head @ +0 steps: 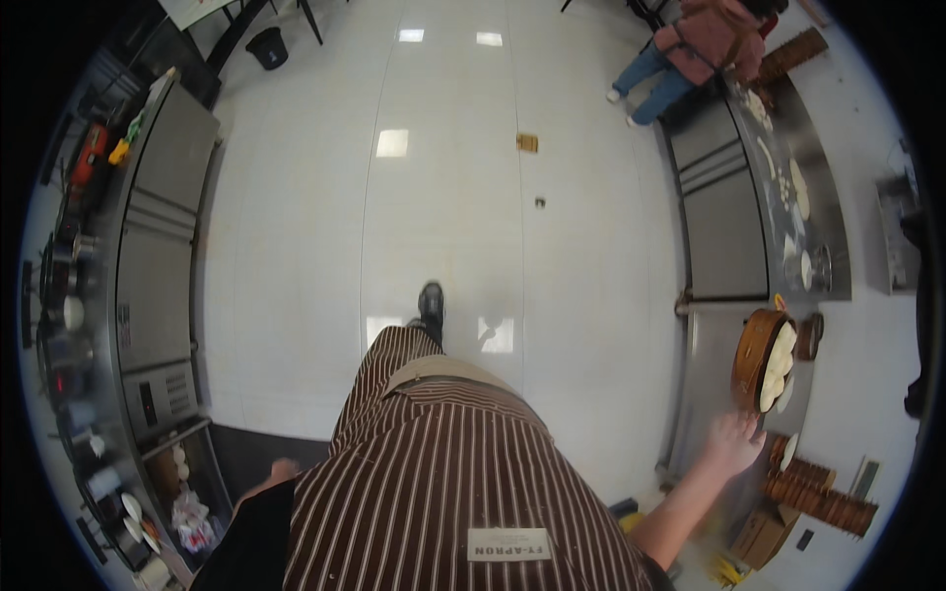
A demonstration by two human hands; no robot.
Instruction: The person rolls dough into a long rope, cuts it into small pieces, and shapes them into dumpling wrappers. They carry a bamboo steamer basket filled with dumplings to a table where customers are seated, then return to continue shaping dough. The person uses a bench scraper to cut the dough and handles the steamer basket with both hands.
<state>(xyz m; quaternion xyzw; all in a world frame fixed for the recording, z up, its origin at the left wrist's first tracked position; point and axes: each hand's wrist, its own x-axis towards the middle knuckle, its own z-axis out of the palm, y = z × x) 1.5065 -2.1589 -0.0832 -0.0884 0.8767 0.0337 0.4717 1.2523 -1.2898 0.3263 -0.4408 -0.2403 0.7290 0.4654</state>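
On the right, my right hand [732, 443] reaches to the near edge of a round bamboo steamer [752, 358], which holds several pale dough pieces [778, 368]. The hand is blurred, and whether its fingers touch the steamer I cannot tell. The steamer is on a metal counter [709, 354]. My left hand [283, 470] hangs low beside my hip at the left, blurred and partly hidden by the forearm and sleeve; nothing shows in it. A brown striped apron [458, 473] covers my front.
Stacked steamers [820, 495] and a cardboard box [765, 538] stand at lower right. A person [709, 44] works at the floured counter [783, 221], upper right. Steel cabinets [155, 273] line the left. Cardboard [527, 142] lies on the floor; a black bin [267, 49] stands upper left.
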